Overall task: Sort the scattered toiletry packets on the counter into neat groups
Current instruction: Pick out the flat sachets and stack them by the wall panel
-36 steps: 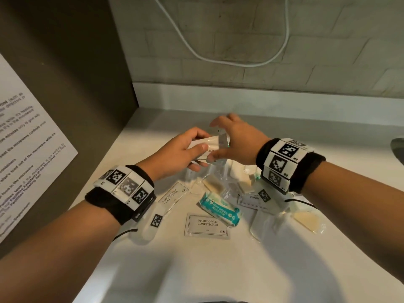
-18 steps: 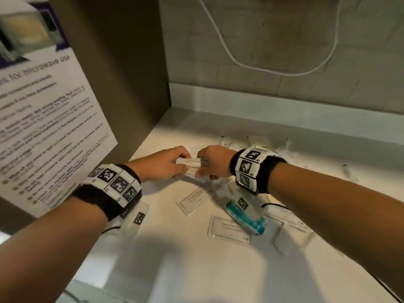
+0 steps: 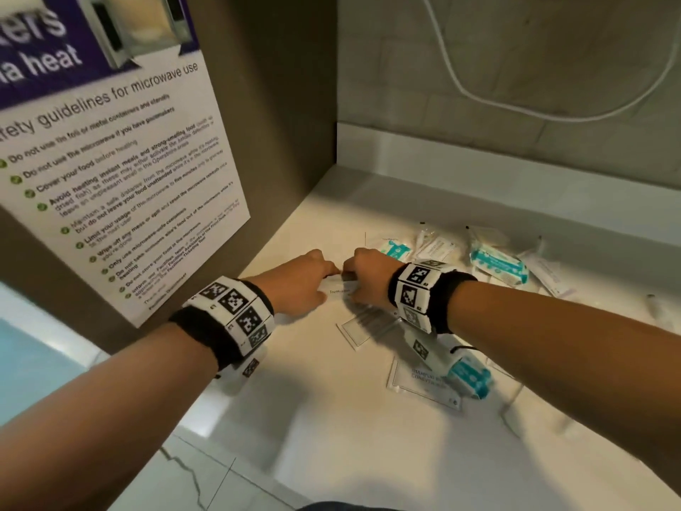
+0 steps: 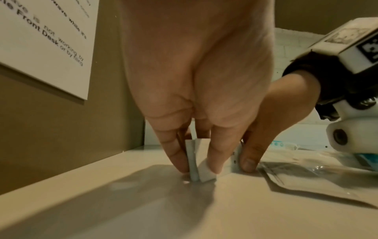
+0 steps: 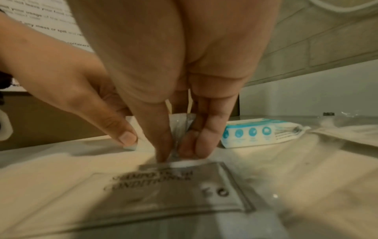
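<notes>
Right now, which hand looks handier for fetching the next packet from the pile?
Probably the right hand. Both hands pinch the toothbrush packet, but the scattered packets lie on its side; the left hand is by the wall.

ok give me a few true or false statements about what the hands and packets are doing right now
1. Both hands hold the same white toothbrush packet down at the counter. True: the left hand pinches one end, the right hand the other.
2. A shampoo sachet lies flat just in front of the right hand. True.
3. The left hand is lifting a blue and white packet. False: the blue and white packet lies on the counter beyond the right wrist, untouched.
4. The microwave poster lies on the counter. False: it hangs on the side panel to the left.
5. All packets are already stacked in neat piles. False: they lie scattered at mixed angles.
</notes>
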The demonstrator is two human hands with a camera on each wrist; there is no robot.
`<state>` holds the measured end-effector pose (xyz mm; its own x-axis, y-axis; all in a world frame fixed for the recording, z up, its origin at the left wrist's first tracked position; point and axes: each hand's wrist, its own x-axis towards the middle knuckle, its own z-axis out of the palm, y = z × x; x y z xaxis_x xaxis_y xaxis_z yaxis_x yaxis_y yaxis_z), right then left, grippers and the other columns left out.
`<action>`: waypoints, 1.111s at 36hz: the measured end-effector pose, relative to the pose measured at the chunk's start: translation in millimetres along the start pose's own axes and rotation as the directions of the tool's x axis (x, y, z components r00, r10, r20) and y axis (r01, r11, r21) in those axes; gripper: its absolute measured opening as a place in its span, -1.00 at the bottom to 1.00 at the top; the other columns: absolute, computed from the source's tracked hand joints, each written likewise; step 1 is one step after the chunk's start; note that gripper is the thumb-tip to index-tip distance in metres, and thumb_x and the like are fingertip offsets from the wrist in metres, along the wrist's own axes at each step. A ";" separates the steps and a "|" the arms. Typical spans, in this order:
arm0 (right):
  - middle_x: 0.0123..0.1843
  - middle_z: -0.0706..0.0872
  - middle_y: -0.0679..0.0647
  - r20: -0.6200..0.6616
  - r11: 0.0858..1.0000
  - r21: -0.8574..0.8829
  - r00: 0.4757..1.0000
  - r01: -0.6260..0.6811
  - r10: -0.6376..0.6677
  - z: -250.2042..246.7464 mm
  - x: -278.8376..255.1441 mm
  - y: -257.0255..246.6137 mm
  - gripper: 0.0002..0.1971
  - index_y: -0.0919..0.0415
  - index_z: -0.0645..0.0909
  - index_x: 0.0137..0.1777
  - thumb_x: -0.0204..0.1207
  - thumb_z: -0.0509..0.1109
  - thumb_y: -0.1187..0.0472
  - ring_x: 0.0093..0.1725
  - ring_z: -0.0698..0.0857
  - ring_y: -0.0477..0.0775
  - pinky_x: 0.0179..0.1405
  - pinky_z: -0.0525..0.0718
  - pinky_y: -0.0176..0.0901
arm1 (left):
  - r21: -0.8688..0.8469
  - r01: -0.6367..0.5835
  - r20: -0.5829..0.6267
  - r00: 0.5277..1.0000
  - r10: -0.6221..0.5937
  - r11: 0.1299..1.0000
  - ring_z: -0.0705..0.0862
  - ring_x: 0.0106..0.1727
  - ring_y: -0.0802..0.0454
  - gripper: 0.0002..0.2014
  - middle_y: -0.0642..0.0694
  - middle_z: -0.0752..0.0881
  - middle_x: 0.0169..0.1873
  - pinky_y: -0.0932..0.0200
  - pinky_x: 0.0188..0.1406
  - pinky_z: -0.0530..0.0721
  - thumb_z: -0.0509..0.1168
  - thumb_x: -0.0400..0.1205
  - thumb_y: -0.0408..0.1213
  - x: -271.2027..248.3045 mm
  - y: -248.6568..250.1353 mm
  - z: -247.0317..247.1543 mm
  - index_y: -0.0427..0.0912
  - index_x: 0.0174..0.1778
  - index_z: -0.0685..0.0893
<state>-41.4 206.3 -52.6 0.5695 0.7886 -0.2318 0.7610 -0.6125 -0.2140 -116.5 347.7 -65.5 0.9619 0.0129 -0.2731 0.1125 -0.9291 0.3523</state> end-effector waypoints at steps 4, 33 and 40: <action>-0.07 0.54 0.09 -0.003 1.000 0.030 1.000 -0.010 0.010 -1.5 -5.8 4.9 -0.80 0.20 0.67 0.10 0.50 0.41 0.23 -0.08 0.61 0.08 -0.08 0.62 -0.15 | -0.056 0.008 -0.013 1.000 -0.009 0.998 0.61 0.09 -0.03 -0.59 -0.02 0.38 0.10 0.07 0.31 0.57 0.31 0.64 -0.31 -2.5 -2.4 2.2 0.01 0.43 0.60; -0.02 0.72 0.01 -0.061 0.972 0.225 0.995 -0.070 0.085 -2.6 -9.1 22.1 -0.75 0.14 0.72 0.01 0.33 0.60 0.28 -0.05 0.60 -0.01 -0.05 0.48 -0.26 | -0.351 0.105 -0.200 0.962 -0.184 0.930 0.64 -0.38 0.21 -0.83 -0.01 0.79 -0.31 0.61 -0.47 0.45 0.55 0.45 -0.29 -8.3 -10.6 0.9 -0.13 -0.05 0.88; -0.11 0.69 -0.08 -0.076 0.958 0.276 0.992 -0.077 0.102 -5.6 -7.7 27.3 -0.77 0.14 0.73 0.00 0.35 0.60 0.23 -0.07 0.65 -0.02 -0.06 0.56 -0.27 | -0.473 0.052 -0.209 0.963 -0.170 0.879 0.80 -0.26 0.00 -0.72 -0.12 0.85 -0.14 0.33 -0.19 0.78 0.48 0.52 -0.43 -6.3 -11.7 -3.9 -0.22 0.16 0.81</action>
<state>-23.2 183.8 -51.3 0.6663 0.7239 -0.1792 0.5993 -0.6628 -0.4490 -122.9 359.9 -64.5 0.9593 0.2475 -0.1357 0.2672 -0.6413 0.7193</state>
